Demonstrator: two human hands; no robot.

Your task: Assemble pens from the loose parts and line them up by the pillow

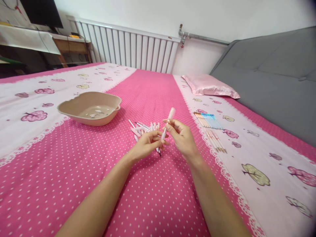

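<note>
Between my two hands is a pale pink pen (171, 113), tilted with its wider end up and away from me. My right hand (181, 135) pinches it around the middle, thumb against fingers. The fingers of my left hand (148, 144) close on its lower end. Just beyond and under my left hand lies a loose pile of pen parts (138, 129), pink and white barrels with thin refills. A dark tip pokes out below my fingers. Part of the pile is hidden by my hands.
A beige plastic basin (98, 121) with several small white pieces stands on the pink dotted bedspread (153, 89) at left. To the right lie a row of blue and orange pens (209, 120) and a row of pink-white pens (215, 141). Behind them are a pink pillow (209, 86) and a grey headboard (271, 72).
</note>
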